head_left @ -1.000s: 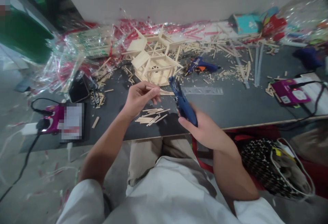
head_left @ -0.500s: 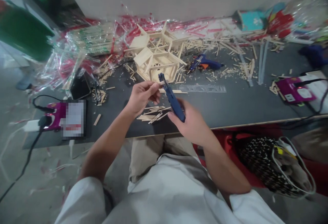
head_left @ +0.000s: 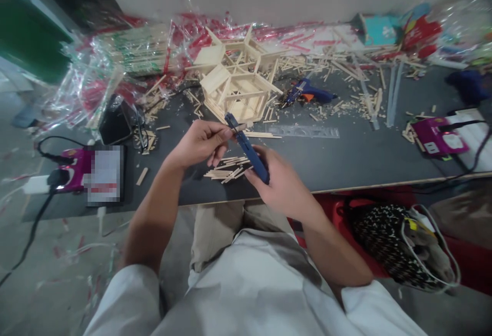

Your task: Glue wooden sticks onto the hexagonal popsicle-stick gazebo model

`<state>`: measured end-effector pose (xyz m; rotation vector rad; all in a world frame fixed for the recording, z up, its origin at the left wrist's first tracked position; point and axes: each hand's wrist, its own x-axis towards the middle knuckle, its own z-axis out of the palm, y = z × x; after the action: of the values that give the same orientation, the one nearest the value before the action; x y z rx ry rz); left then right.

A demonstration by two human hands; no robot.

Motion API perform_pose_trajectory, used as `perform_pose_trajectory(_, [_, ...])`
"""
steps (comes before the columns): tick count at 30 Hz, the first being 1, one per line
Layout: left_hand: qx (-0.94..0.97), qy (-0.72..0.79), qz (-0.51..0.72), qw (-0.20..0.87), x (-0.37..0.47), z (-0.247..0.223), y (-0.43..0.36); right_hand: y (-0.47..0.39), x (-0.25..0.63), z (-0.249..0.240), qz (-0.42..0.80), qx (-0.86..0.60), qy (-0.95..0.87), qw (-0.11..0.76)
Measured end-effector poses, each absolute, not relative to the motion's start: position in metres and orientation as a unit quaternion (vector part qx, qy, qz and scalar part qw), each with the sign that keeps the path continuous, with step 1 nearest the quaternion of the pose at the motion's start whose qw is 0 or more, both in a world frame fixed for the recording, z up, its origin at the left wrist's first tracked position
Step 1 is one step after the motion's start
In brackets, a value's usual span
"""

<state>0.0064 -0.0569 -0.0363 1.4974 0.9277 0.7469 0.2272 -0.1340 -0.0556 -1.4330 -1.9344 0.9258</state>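
Head view: the left hand (head_left: 203,144) pinches a stick (head_left: 241,127) at the blue tool (head_left: 250,155); the right hand (head_left: 283,178) wraps its handle. The model (head_left: 246,101) sits just beyond, at twelve o'clock. Dark table (head_left: 326,159) stretches at three o'clock, between ruler (head_left: 307,131) and front edge (head_left: 361,188).

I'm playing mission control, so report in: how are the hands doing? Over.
Left hand pinching a wooden stick. Right hand gripping the blue tool, its head at the stick. Loose sticks on table below; nothing seems in the way.
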Motion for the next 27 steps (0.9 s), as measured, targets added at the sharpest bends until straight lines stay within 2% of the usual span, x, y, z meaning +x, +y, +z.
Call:
perform_pose_trajectory(8, [0.635, 0.398, 0.331, 0.573, 0.009, -0.039, -0.06, -0.134, 0.232, -0.065, 0.314, -0.538, -0.73, 0.282])
perform_pose_trajectory(20, [0.64, 0.417, 0.322, 0.558, 0.013, -0.032, -0.065, -0.152, 0.209, -0.075, 0.095, -0.618, -0.733, 0.266])
perform_pose_trajectory(23, [0.638, 0.411, 0.328, 0.562, 0.015, -0.03, -0.069, -0.152, 0.212, -0.071, 0.105, -0.609, -0.73, 0.294])
perform_pose_trajectory(27, [0.637, 0.402, 0.345, 0.56, 0.019, -0.031, -0.072, -0.145, 0.217, -0.068, 0.195, -0.595, -0.716, 0.311])
